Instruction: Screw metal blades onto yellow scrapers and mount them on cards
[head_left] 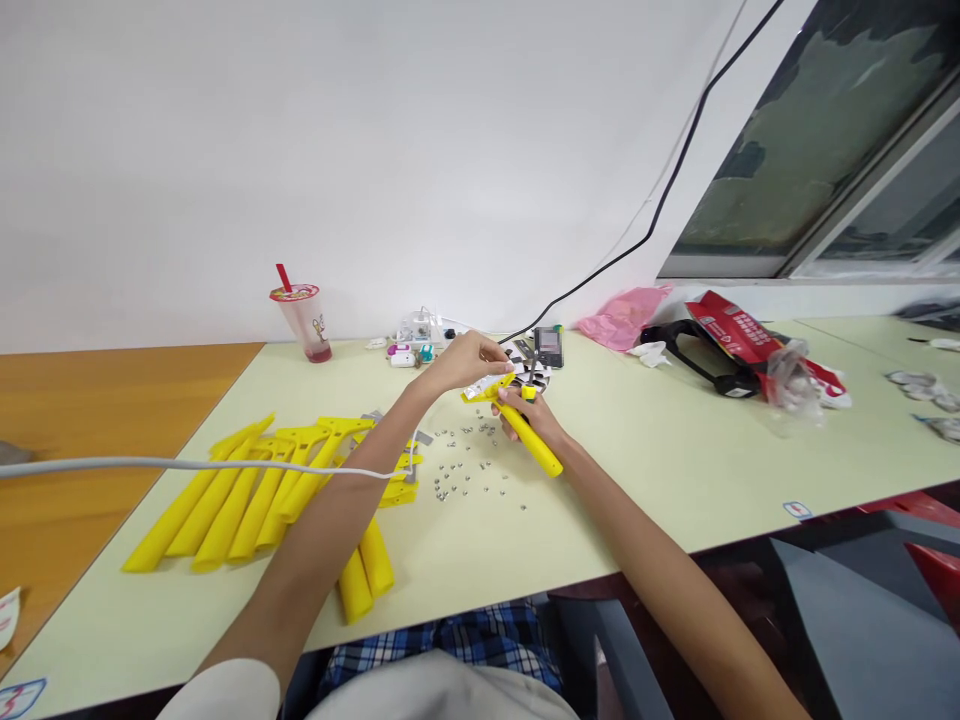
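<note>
My right hand [536,418] is closed around a yellow T-shaped plastic scraper handle [536,440], whose tube slants down to the right. A short yellow-and-black tool [529,393], which looks like a screwdriver with its dark shaft upward, is in the same hand. My left hand [472,362] is just above the handle's wide head, thumb and fingers pinched together; what they hold, if anything, is too small to make out. Small metal fasteners [452,468] lie scattered on the table below. More yellow handles [247,500] are spread at the left, partly behind my left forearm.
A light table [600,510] stands against the wall. A cup with a red straw [307,325], small white and coloured items [405,355], a dark boxy device [550,346], a pink bag [622,318] and a red package [735,330] line the back. A white cable [187,464] crosses at left.
</note>
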